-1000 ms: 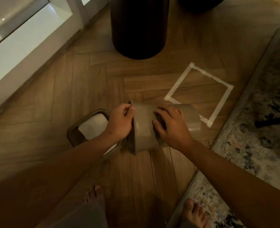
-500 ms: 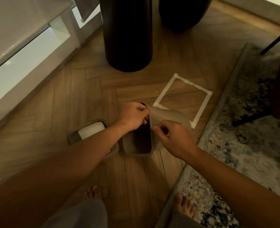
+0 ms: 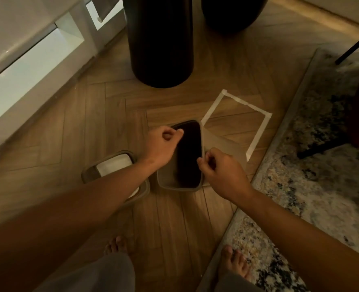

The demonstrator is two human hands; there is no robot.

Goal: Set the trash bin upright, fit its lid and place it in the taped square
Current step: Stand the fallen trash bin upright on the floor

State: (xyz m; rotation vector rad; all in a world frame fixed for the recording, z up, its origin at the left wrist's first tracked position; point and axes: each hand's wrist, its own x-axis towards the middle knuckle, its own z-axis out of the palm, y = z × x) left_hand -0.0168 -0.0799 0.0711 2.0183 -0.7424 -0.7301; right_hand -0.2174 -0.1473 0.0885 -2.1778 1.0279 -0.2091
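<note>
The rim of the trash bin [image 3: 180, 182] is pinched on two opposite long sides: by the left hand [image 3: 160, 144], fingers curled over the far left part of the rim, and by the right hand [image 3: 220, 169], thumb and fingers closed on the right edge near its middle. Both grips are closed on the bin.

The bin is seen mouth-up, its dark rectangular opening turned toward the camera. The long axis of the opening runs from the near side to the far side of the floor, leaning slightly to the right at the far end. The bin's side wall shows on the right and slopes away toward the taped square [image 3: 237, 121]; whether the base rests flat on the floor cannot be told. The bin overlaps the near-left corner of the square, and most of the square is left uncovered.

The lid [image 3: 111, 163] lies flat on the wooden floor [image 3: 73, 133] just to the left of the bin, partly hidden beneath the left forearm, with a pale panel showing inside its brown frame.

A patterned rug [image 3: 321, 186] is seen to the right, and a tall dark cylinder [image 3: 159, 43] stands beyond the square.
</note>
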